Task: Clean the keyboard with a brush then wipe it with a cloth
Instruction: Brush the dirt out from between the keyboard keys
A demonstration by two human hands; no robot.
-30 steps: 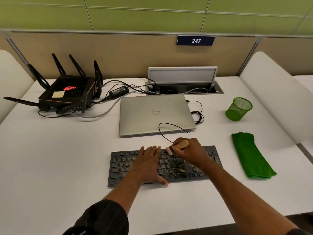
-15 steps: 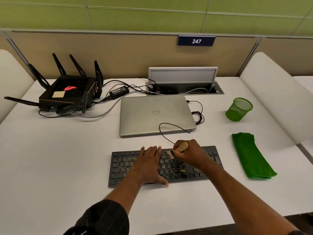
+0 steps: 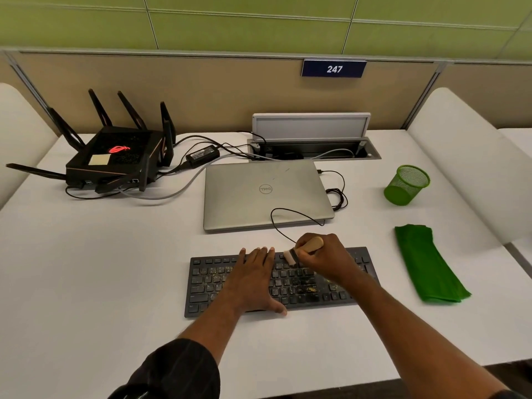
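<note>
A black keyboard (image 3: pixel 207 283) lies on the white desk, with yellowish crumbs scattered over its keys. My left hand (image 3: pixel 253 280) rests flat on the keyboard's middle, fingers straight. My right hand (image 3: pixel 325 257) grips a small brush (image 3: pixel 305 249) by its wooden handle. The pale bristles touch the upper key rows just right of my left fingertips. A folded green cloth (image 3: pixel 426 269) lies on the desk to the right of the keyboard, apart from both hands.
A closed silver laptop (image 3: pixel 259 194) sits just behind the keyboard, a thin black cable looping over its front edge. A green mesh cup (image 3: pixel 406 184) stands at the back right. A black router (image 3: pixel 115 159) with antennas and cables is at the back left.
My right hand has shifted the brush slightly along the upper rows of keys. My left hand has stayed flat on the keyboard.
</note>
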